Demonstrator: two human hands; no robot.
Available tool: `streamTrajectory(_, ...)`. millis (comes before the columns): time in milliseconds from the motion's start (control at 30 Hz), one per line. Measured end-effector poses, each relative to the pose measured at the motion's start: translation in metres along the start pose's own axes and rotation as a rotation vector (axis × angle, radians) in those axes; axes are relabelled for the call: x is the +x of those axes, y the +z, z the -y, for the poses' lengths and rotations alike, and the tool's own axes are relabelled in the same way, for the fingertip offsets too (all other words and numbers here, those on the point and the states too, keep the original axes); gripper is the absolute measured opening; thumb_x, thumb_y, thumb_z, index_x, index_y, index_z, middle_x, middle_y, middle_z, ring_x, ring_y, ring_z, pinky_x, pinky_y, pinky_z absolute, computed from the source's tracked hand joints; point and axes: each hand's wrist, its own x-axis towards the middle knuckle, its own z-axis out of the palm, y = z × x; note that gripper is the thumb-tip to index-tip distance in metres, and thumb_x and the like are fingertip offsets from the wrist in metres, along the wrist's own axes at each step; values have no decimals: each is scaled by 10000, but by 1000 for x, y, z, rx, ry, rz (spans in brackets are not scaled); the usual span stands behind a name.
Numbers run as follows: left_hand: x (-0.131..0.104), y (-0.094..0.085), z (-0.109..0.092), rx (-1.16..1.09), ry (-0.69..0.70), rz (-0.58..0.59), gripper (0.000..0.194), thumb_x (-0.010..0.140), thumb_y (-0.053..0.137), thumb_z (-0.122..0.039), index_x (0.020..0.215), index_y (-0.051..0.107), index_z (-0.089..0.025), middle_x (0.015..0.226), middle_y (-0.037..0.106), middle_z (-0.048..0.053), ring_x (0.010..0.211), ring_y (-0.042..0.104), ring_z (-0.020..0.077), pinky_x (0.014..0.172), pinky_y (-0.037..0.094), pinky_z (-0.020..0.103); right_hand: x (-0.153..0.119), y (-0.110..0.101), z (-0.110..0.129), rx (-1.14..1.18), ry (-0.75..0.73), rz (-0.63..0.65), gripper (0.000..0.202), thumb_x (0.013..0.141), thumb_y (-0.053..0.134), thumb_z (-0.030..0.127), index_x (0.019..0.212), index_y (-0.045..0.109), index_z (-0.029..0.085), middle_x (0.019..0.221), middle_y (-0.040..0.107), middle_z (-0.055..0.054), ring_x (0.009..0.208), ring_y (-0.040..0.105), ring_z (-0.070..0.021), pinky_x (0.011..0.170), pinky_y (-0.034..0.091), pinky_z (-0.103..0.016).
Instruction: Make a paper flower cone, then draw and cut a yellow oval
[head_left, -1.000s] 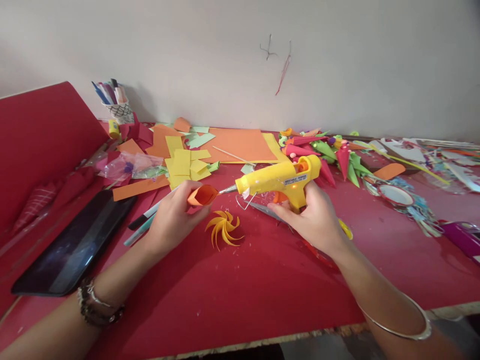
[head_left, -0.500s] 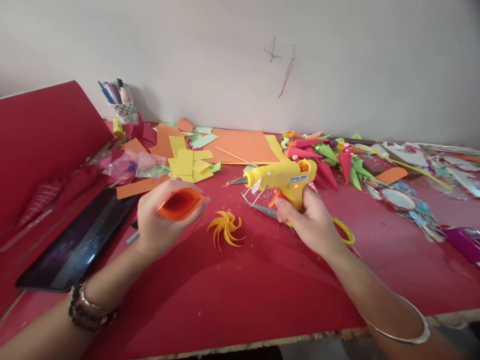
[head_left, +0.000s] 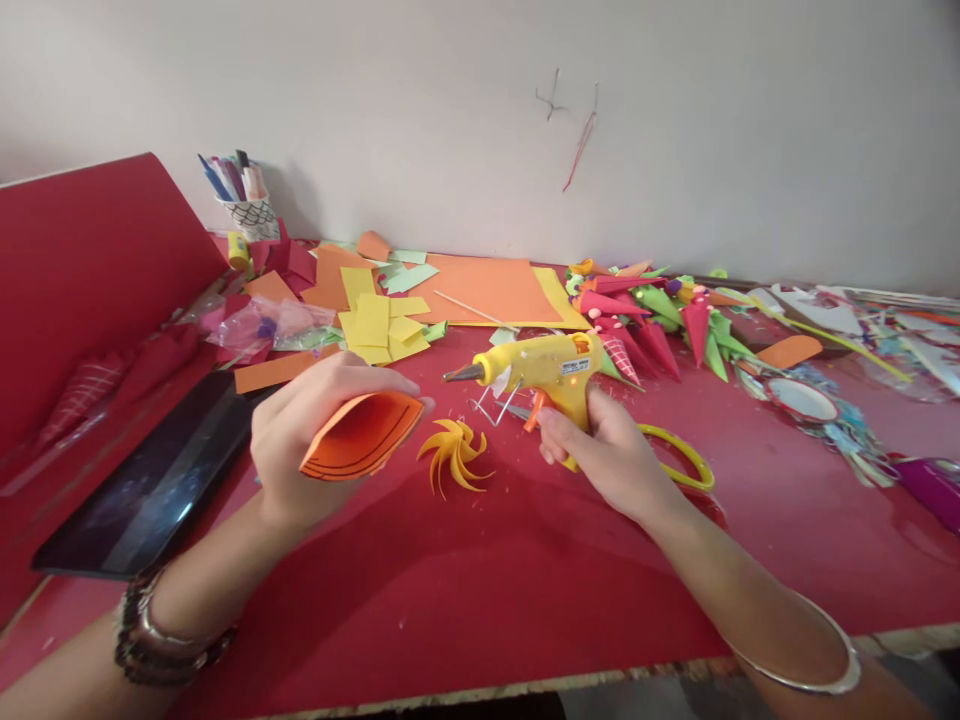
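My left hand [head_left: 300, 430] is closed around an orange paper cone [head_left: 364, 436], its open mouth turned up toward me with dark lines near the rim. In my right hand [head_left: 607, 450] is a yellow glue gun [head_left: 544, 365], held by its handle, with a finger by the orange trigger. Its metal nozzle points left, above the table and apart from the cone. Below and between my hands, a yellow curled paper flower [head_left: 456, 455] lies on the red table [head_left: 450, 600]. Scissors with yellow handles [head_left: 686, 455] lie partly hidden behind the gun and my right hand.
A dark phone or tablet [head_left: 135, 490] lies at the left. Yellow paper pieces [head_left: 371, 325] and an orange sheet [head_left: 480, 290] lie toward the wall. Small coloured paper cones [head_left: 652, 320] are heaped at back right. A pen cup [head_left: 253, 215] stands at back left.
My right hand has brought the glue gun left and slightly down, nearer the cone. My left hand has tilted the cone, so its mouth shows wider. The paper flower stays put.
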Motion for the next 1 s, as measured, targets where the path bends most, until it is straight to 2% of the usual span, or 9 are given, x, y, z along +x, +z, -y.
streamTrajectory(167,3,0,0,48,44,3,180,679,631,-95,726,593,-265,659,616,-58,578,543,111,566,458,260,-2,1,0,12,26,11,298,750,555,460,837,472,187,574,466,57,500,480,-84,471,391,-222)
streamTrajectory(300,4,4,-2,12,-35,39,78,695,645,-200,696,576,-236,659,615,-52,580,548,110,572,458,255,-1,1,1,28,25,22,300,748,562,448,853,479,179,599,474,54,499,480,-70,471,399,-207)
streamTrajectory(400,4,6,-4,-3,-99,40,85,707,636,-241,681,555,-230,663,609,-50,599,545,109,590,457,255,-1,2,2,39,18,28,298,748,565,438,863,481,176,612,480,51,497,480,-65,467,402,-199)
streamTrajectory(833,4,5,-1,-51,-49,47,55,714,611,-213,702,571,-248,650,601,-32,577,537,125,564,461,279,-1,2,2,6,30,3,299,737,567,441,841,471,178,615,480,45,503,490,-78,480,426,-223)
streamTrajectory(1000,3,5,1,7,-61,35,39,719,585,-206,696,586,-239,651,607,-20,580,552,133,568,473,280,-1,1,1,-14,24,-9,294,734,565,449,812,469,182,597,482,46,510,500,-90,487,429,-236)
